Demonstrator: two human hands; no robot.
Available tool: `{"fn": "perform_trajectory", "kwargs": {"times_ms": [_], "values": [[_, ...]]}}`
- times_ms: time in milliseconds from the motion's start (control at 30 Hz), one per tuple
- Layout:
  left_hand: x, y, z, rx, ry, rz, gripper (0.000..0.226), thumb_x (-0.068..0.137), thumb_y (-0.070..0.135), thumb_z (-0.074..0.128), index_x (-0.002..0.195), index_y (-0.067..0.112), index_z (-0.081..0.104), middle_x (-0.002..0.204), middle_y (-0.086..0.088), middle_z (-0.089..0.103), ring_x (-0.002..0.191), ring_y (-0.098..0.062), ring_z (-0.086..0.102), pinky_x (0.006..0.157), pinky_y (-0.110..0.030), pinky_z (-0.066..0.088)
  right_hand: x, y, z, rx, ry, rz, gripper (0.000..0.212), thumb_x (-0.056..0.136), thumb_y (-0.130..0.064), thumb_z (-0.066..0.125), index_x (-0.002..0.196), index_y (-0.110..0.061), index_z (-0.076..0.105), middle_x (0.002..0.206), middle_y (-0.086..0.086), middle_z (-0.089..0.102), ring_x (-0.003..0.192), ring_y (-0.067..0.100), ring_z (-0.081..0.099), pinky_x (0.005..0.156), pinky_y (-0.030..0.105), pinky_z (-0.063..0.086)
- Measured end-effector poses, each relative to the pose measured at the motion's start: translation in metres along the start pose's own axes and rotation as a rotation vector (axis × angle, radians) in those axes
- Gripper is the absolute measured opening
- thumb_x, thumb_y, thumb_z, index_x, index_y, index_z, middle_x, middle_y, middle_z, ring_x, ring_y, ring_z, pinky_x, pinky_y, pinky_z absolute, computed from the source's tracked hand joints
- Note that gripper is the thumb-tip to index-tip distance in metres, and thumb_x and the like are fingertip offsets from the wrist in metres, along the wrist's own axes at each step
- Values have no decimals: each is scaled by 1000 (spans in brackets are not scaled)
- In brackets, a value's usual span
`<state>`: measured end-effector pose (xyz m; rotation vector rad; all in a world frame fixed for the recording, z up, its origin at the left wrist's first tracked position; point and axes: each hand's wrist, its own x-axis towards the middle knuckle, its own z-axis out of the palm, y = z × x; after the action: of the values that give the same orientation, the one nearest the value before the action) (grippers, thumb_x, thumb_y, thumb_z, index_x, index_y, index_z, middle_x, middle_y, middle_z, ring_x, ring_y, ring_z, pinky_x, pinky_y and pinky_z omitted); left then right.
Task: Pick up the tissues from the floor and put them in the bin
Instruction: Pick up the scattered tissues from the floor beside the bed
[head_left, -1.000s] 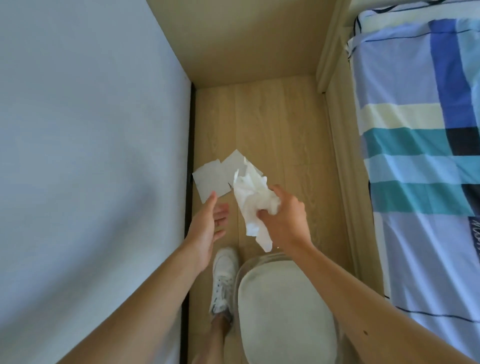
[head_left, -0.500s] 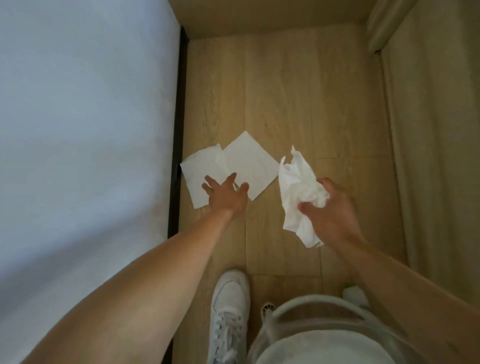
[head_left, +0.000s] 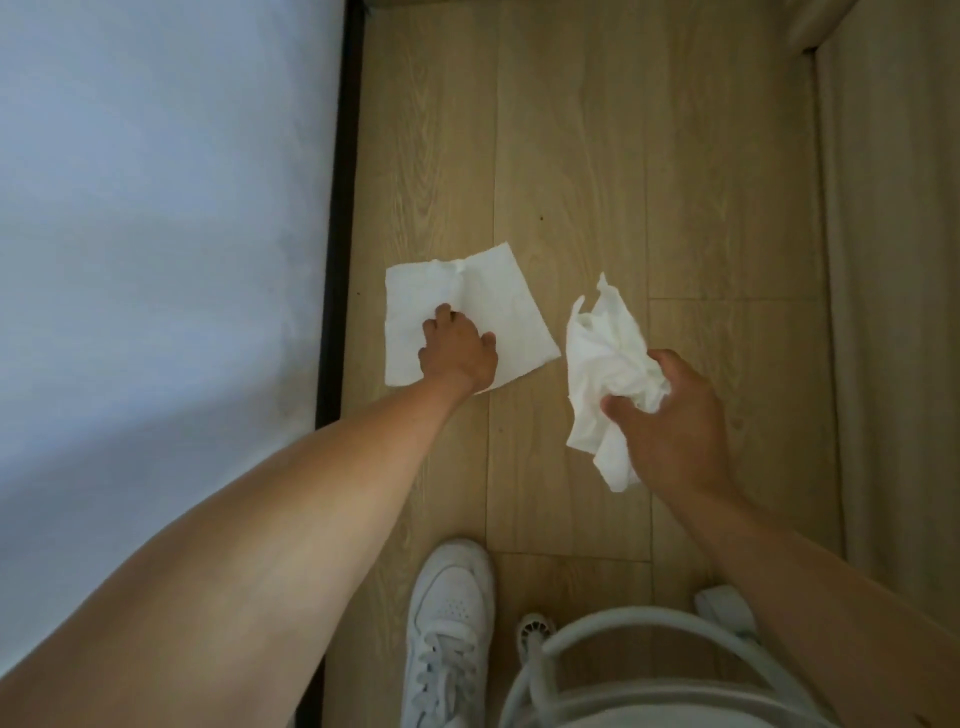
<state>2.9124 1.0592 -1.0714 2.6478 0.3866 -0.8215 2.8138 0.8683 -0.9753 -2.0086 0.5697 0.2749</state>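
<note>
Two flat white tissues (head_left: 498, 306) lie overlapped on the wooden floor near the wall. My left hand (head_left: 457, 353) rests on them with its fingers curled down, pinching the sheets where they overlap. My right hand (head_left: 670, 410) holds a crumpled bunch of white tissues (head_left: 602, 358) above the floor, to the right of the flat ones. The bin's pale rim (head_left: 623, 623) shows at the bottom edge, under my right forearm.
A pale wall (head_left: 156, 208) with a dark skirting strip (head_left: 337, 208) runs along the left. A beige bed side panel (head_left: 893, 260) closes the right. My white shoe (head_left: 447, 623) stands on the floor (head_left: 597, 156) beside the bin.
My left hand has reached down from mid-air onto the flat tissues and bunched them slightly. The view has dropped closer to the floor. My right hand still holds the crumpled bunch.
</note>
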Motion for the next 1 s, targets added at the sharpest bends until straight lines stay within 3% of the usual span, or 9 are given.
{"fn": "perform_trajectory", "kwargs": {"times_ms": [167, 300, 367, 467, 633, 700, 800, 900, 1000], "values": [[-48, 10, -31, -476, 29, 41, 47, 100, 29, 51, 139, 2, 50, 145, -11, 51, 128, -27, 53, 103, -35, 46, -11, -23, -13, 37, 26, 50, 37, 88, -19, 75, 115, -26, 50, 94, -22, 55, 75, -6, 55, 58, 9, 38], [-127, 30, -79, -828, -9, 44, 30, 100, 26, 50, 120, 18, 71, 115, 19, 67, 103, 7, 59, 78, -9, 39, -30, -66, -39, 117, 88, 88, 50, 82, -18, 76, 112, -31, 38, 91, -22, 54, 73, -8, 60, 47, 9, 44], [-171, 40, -108, -1024, -77, 13, 23, 96, 27, 56, 107, 23, 76, 106, 23, 71, 102, 9, 63, 85, -21, 49, -47, -94, -55, 146, 96, 91, 50, 81, -17, 77, 110, -31, 40, 92, -21, 56, 74, -5, 61, 42, 9, 46], [-232, 58, -148, -1254, -171, -19, 13, 91, 22, 66, 97, 20, 78, 118, -5, 72, 118, -27, 63, 105, -54, 47, -78, -134, -78, 146, 63, 65, 44, 83, -16, 75, 108, -30, 43, 90, -21, 59, 72, 2, 63, 43, 13, 50], [-343, 106, -210, -1306, -165, -27, 52, 71, 36, 80, 115, 13, 65, 118, -13, 71, 113, -32, 67, 102, -53, 50, -161, -197, -136, 202, 23, 13, 28, 86, -22, 70, 103, -32, 52, 81, -9, 71, 65, 13, 70, 49, 35, 58], [-394, 122, -234, -1290, -175, -11, 64, 64, 40, 84, 118, 17, 60, 113, -10, 74, 101, -28, 73, 90, -50, 58, -206, -222, -164, 222, 15, -16, 24, 86, -26, 70, 102, -35, 55, 78, -14, 71, 66, 7, 69, 50, 27, 57], [-465, 136, -267, -1274, -118, 21, 59, 70, 27, 86, 120, 19, 56, 112, -8, 74, 98, -26, 74, 87, -48, 60, -272, -255, -205, 265, -77, -78, 25, 91, -28, 65, 116, -31, 64, 98, -16, 73, 89, 1, 69, 70, 16, 56], [-549, 142, -309, -1249, -56, 23, 58, 74, 16, 84, 123, 22, 55, 116, -9, 70, 97, -29, 73, 82, -47, 61, -345, -292, -260, 381, -208, -86, 29, 94, -21, 60, 121, -27, 69, 123, -7, 66, 113, 8, 63, 93, 26, 53], [-632, 145, -344, -1168, -14, 42, 58, 74, 15, 84, 124, 24, 57, 115, -5, 69, 97, -27, 72, 80, -50, 62, -414, -324, -311, 346, -244, -136, 37, 95, -12, 56, 108, -42, 73, 132, -7, 53, 123, 12, 54, 97, 27, 50]]}}
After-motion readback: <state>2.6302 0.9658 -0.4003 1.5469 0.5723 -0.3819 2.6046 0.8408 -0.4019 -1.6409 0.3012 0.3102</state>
